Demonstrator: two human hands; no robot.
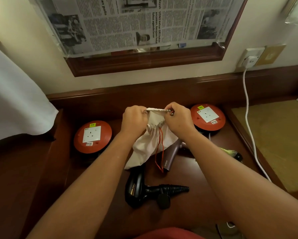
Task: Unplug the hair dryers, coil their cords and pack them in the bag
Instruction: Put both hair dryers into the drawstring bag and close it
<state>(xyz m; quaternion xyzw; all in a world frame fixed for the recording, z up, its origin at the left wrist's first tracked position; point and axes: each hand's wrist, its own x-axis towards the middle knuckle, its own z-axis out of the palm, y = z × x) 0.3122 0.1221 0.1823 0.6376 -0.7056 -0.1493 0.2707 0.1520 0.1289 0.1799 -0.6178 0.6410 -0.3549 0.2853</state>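
Bag held open over the dryers

My left hand (134, 119) and right hand (176, 118) each pinch the gathered rim of the cream drawstring bag (150, 142), lifted above the worktop (205, 173). Red drawstring (159, 152) dangles. Black hair dryer (144, 188) lies below; mauve hair dryer (173, 155) partly hidden behind the bag

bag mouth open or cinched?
Partly open: both hands, left and right, grip the bag rim and stretch it apart, with fabric still gathered below.
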